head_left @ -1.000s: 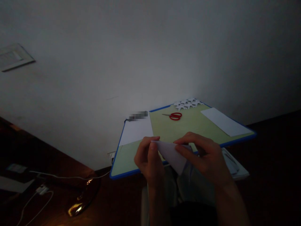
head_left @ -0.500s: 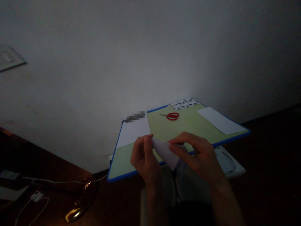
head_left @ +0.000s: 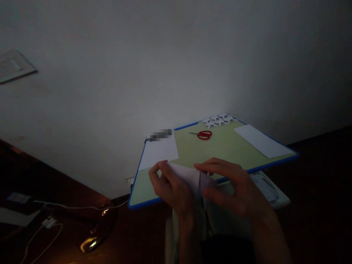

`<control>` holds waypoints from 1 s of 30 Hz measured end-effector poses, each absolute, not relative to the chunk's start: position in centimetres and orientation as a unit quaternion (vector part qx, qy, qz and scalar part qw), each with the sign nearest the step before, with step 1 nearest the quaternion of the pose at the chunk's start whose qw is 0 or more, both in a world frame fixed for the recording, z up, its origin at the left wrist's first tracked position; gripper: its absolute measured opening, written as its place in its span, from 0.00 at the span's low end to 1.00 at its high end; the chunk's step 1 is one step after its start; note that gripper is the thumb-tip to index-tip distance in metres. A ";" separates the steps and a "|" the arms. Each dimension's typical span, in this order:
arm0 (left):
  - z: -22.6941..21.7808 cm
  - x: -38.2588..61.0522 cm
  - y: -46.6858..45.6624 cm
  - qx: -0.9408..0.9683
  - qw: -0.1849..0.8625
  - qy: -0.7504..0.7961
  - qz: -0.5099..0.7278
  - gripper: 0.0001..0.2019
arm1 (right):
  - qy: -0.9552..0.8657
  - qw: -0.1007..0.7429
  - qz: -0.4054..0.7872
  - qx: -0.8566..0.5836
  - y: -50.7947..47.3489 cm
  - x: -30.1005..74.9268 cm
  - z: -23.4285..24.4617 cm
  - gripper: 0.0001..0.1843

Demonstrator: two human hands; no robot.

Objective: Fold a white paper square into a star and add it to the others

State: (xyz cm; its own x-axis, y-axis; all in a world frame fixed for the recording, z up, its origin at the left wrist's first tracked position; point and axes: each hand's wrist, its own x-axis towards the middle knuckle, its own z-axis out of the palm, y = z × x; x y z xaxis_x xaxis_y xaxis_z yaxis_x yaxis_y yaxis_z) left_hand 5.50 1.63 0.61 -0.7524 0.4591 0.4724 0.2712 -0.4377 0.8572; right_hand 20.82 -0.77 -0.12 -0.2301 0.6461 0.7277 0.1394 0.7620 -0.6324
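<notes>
A folded piece of white paper [head_left: 185, 175] is held up over the near edge of the table, a pointed end toward the left. My left hand [head_left: 173, 189] pinches that left end between thumb and fingers. At the paper's right side is my right hand [head_left: 233, 185], thumb and fingers apart around a raised flap; the fingertips touch or nearly touch it, and I cannot tell how firmly. Red-handled scissors [head_left: 204, 135] lie beyond the hands on the light green tabletop [head_left: 220, 150], blades pointing left.
White sheets lie at the left [head_left: 159, 152] and right [head_left: 261, 141] of the blue-edged table. Several folded paper pieces [head_left: 218, 120] sit at the back by the wall [head_left: 165, 73]. A white cable [head_left: 79, 208] runs at the lower left. Below the table's right side is a pale tray-like object [head_left: 271, 189].
My right hand has opened from a pinch, its thumb lower and apart from the fingers. The paper's right flap has spread. My left hand has shifted slightly left with its end of the paper.
</notes>
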 end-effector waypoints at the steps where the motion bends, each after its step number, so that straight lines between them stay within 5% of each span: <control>1: 0.6 5.5 1.6 0.345 0.057 0.527 0.774 0.12 | -0.757 0.557 0.224 -0.258 -0.7 21.0 -0.2 0.27; 14: 0.5 6.2 1.2 0.352 0.011 0.513 0.783 0.10 | -0.716 0.602 0.203 -0.290 0.1 19.6 -0.1 0.02; 30: 0.5 6.1 1.1 0.364 0.054 0.500 0.784 0.16 | -0.691 0.632 0.135 -0.324 0.4 18.7 -0.3 0.06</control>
State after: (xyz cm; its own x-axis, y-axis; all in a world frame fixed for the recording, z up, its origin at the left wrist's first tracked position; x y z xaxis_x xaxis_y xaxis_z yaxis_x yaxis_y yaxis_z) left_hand 6.06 1.10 0.46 -0.7286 0.4494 0.5169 0.2788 -0.4946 0.8231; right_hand 18.67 0.36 -0.28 0.0092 0.6185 0.7857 0.2764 0.7536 -0.5964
